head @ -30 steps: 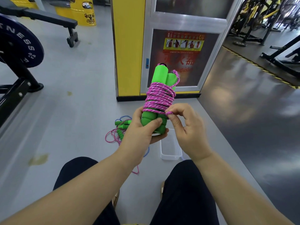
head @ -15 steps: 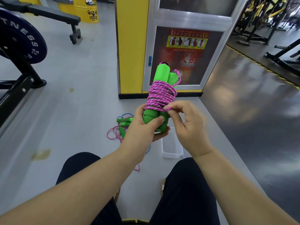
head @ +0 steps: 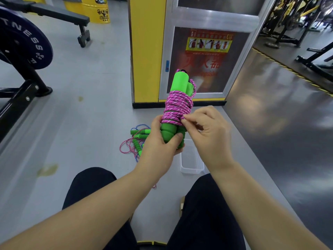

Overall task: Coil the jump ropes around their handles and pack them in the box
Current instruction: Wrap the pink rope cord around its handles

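Note:
My left hand [head: 160, 150] grips the lower end of two green foam handles [head: 178, 82] held upright together, with pink rope [head: 177, 107] coiled tightly round their middle. My right hand [head: 207, 130] pinches the loose end of that pink rope at the bottom of the coil. On the floor beyond my left hand lies a tangle of loose jump ropes [head: 135, 141], pink and blue with green handles. A clear plastic box [head: 191, 159] stands on the floor below my hands, partly hidden by them.
A yellow pillar [head: 147, 51] and a glass-fronted cabinet [head: 207, 56] stand just ahead. A weight rack with a dark plate [head: 25, 46] is at left, a bench [head: 59, 13] far left. My knees [head: 93, 181] frame the grey floor.
My right hand's fingertips have shifted slightly at the bottom of the coil, still on the rope end. The bundle and left hand stay nearly still.

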